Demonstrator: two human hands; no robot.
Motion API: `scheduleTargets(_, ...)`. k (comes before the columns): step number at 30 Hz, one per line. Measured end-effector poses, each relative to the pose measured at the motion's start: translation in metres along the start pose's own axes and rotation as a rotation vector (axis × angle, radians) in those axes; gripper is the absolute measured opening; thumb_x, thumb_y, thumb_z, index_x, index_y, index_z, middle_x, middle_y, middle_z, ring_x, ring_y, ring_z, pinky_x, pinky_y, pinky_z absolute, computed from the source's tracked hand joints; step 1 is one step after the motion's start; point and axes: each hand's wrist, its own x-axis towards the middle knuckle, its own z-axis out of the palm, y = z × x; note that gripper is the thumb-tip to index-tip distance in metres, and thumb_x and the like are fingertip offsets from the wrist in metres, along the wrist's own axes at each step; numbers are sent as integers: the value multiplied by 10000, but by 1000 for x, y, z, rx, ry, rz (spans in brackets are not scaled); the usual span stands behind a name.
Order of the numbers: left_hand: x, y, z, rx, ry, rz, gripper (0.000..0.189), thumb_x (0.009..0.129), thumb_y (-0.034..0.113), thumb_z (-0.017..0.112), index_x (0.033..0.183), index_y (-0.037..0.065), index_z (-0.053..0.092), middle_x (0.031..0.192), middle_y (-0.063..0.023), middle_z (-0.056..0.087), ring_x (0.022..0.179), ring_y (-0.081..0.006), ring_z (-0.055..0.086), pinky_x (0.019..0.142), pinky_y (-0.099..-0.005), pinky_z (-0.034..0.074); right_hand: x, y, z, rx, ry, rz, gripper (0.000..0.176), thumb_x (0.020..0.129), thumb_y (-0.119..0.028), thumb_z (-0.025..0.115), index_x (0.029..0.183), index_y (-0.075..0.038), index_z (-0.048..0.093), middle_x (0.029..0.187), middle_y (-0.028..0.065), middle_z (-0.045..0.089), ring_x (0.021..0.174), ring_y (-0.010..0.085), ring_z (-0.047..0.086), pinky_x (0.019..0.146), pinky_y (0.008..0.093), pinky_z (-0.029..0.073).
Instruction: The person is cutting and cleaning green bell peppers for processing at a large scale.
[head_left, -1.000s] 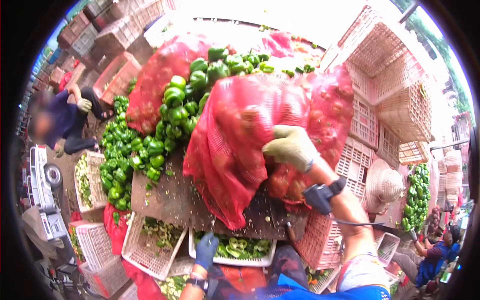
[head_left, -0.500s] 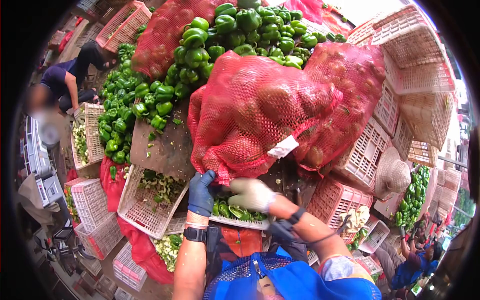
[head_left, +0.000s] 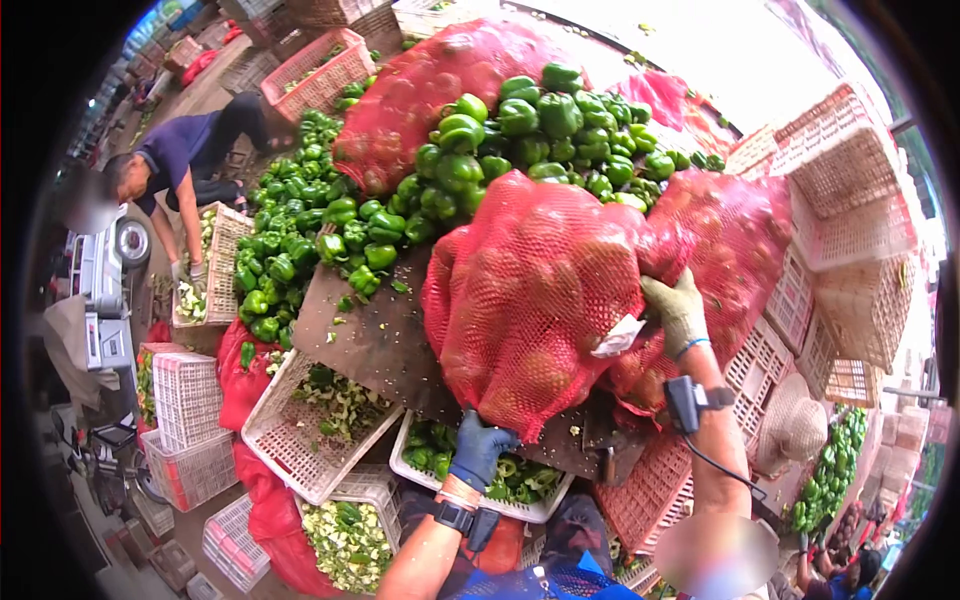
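Note:
A bulging red mesh bag [head_left: 530,290], full of round produce that looks like peppers, rests in front of me on a brown board [head_left: 365,325]. My left hand [head_left: 483,447], in a dark blue glove, is closed on the bag's lower edge. My right hand [head_left: 677,310], in a pale yellowish glove, grips the netting at the bag's right side, its fingertips partly hidden. Just left of that hand a white tag [head_left: 618,336] sticks to the mesh. Below the bag stands a white crate [head_left: 545,510] with green peppers and trimmings.
Green peppers [head_left: 560,117] are heaped behind the bag, beside other red mesh bags [head_left: 725,240]. A crate of scraps [head_left: 262,420] stands left; stacked crates [head_left: 845,190] and a straw hat [head_left: 790,425] are right. A co-worker [head_left: 190,150] bends over a crate at far left.
My right hand has moved from the bag's lower edge up to its right side and taken hold there. My left hand stays on the lower edge. The bag stands more upright.

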Motion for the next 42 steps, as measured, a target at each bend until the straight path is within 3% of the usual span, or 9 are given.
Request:
scheduleTargets(5, -4, 7, -27, -228, -101, -15, 639, 826, 11, 612, 1442, 71, 451, 1253, -129, 652, 1000, -294, 687, 774, -433, 597, -44, -12, -25, 85, -41, 103, 430, 801, -79, 708, 1224, -38, 639, 970, 65, 693, 676, 191, 661, 602, 381, 619)
scheduleTargets(12, -5, 32, -107, -611, -86, -188, 592, 984, 513, 578, 1435, 130, 544, 1434, -110, 595, 1319, -346, 542, 1107, -583, 426, -220, 15, 11, 26, -98, 451, 458, 747, -91, 784, 1187, -29, 670, 1032, 44, 708, 873, 167, 681, 792, 346, 577)
scheduleTargets(21, -27, 19, -134, -462, 141, 1, 528, 1073, 403, 416, 1438, 36, 522, 1455, -123, 572, 1283, -310, 570, 1115, -442, 440, -308, 112, 40, -506, -717, 368, 608, 749, -401, 817, 1230, -67, 656, 1161, 183, 698, 1097, 380, 644, 972, 440, 505)
scheduleTargets(29, -29, 5, -135, -353, 78, 7, 444, 1039, 298, 487, 1383, 25, 558, 1392, -132, 609, 1281, -318, 566, 1120, -454, 427, -277, 61, 59, 184, -460, 768, 622, 737, -200, 861, 1293, -25, 644, 1122, 106, 730, 1015, 128, 658, 932, 327, 540)
scheduleTargets(31, -31, 25, -121, -261, 148, 52, 414, 1037, 261, 478, 1363, 22, 570, 1352, -120, 631, 1237, -285, 591, 1088, -427, 454, -250, 38, 57, -173, -458, 431, 567, 705, -180, 846, 1231, -54, 674, 1043, 82, 746, 936, 107, 672, 867, 336, 573)
scheduleTargets(35, -16, 92, -62, -340, -21, 102, 389, 979, 160, 542, 1338, 17, 586, 1318, -95, 657, 1140, -268, 648, 995, -407, 506, -167, -110, 62, 464, -258, 102, 434, 761, -35, 695, 1192, -4, 658, 1049, 26, 683, 946, 130, 639, 846, 333, 543)
scheduleTargets(38, -51, 200, 53, 794, 1, 887, 206, 956, 98, 572, 1111, -11, 656, 1078, -105, 692, 953, -237, 654, 877, -371, 520, -148, -198, 23, 382, -309, 2, 324, 795, -52, 704, 1102, 6, 622, 962, 52, 650, 829, 159, 630, 749, 360, 555)
scheduleTargets(40, -71, 262, 120, 1148, 114, 1315, 141, 941, 56, 592, 960, -29, 702, 918, -111, 716, 829, -215, 659, 798, -347, 530, -147, -186, -20, 62, -378, -501, 171, 913, -113, 609, 1053, -15, 620, 920, 61, 636, 794, 174, 626, 723, 387, 562)
scheduleTargets(42, -84, 272, 137, 1071, 44, 1297, 134, 919, 58, 611, 915, -51, 689, 871, -124, 705, 783, -222, 639, 784, -339, 518, -168, -190, -66, 166, -432, -185, 201, 961, -156, 547, 1077, -20, 640, 985, 78, 657, 847, 184, 645, 746, 389, 566)
